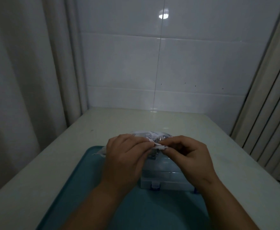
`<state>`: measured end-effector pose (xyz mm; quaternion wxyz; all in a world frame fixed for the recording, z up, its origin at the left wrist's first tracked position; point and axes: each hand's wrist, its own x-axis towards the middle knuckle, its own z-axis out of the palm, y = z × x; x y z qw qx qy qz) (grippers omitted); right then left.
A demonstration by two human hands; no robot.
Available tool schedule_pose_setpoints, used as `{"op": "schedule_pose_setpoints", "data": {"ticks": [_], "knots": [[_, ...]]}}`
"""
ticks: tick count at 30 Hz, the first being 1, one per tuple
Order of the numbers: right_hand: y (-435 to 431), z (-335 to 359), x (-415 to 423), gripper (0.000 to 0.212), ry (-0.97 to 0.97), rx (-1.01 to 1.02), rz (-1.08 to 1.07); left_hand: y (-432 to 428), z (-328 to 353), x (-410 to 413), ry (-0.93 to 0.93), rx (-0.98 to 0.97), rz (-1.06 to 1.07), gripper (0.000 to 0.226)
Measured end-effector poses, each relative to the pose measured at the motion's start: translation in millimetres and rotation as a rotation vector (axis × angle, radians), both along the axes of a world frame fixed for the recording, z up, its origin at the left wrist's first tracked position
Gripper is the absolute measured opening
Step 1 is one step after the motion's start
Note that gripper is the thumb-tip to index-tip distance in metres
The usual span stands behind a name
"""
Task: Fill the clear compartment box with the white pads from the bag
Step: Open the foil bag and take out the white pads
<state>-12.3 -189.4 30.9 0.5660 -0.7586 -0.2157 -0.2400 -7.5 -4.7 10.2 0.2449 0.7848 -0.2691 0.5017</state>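
Note:
A clear compartment box [165, 179] with blue latches stands on a teal tray [136, 206], partly hidden under my hands. Behind it lies a clear plastic bag [150, 133] with print on it. My left hand [126, 156] and my right hand [189, 155] meet above the box, and the fingertips of both pinch a small white pad [160, 146] between them. Whether the box lid is open I cannot tell in the dim light.
The tray lies on a pale table [53, 163] that runs back to a white tiled wall [169, 63]. Curtains [20, 80] hang at the left and at the right edge of the table.

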Motion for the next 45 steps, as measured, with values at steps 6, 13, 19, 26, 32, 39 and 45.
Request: {"op": "schedule_pose_setpoints", "data": {"ticks": [6, 13, 19, 26, 32, 39, 45], "knots": [[2, 1, -2, 0.016, -0.002, -0.073, -0.008, -6, 3, -5, 0.0, -0.009, -0.01, 0.019], [4, 2, -4, 0.025, -0.016, -0.105, -0.015, -7, 2, -6, -0.018, 0.027, -0.028, 0.014], [4, -1, -1, 0.018, 0.051, 0.012, -0.008, -4, 0, -3, -0.037, 0.042, 0.081, 0.021], [-3, 2, 2, 0.016, 0.077, 0.176, -0.068, 16, -2, 5, 0.044, -0.001, 0.196, 0.017], [-5, 2, 4, 0.017, 0.071, 0.165, -0.12, 21, -3, 9, 0.051, 0.016, 0.266, 0.007], [-17, 3, 9, 0.011, 0.095, 0.373, -0.192, 39, -3, 16, 0.212, -0.189, 0.414, 0.006], [-23, -1, 18, 0.015, 0.135, 0.544, -0.227, 51, -6, 25, 0.282, -0.352, 0.367, 0.012]]}}
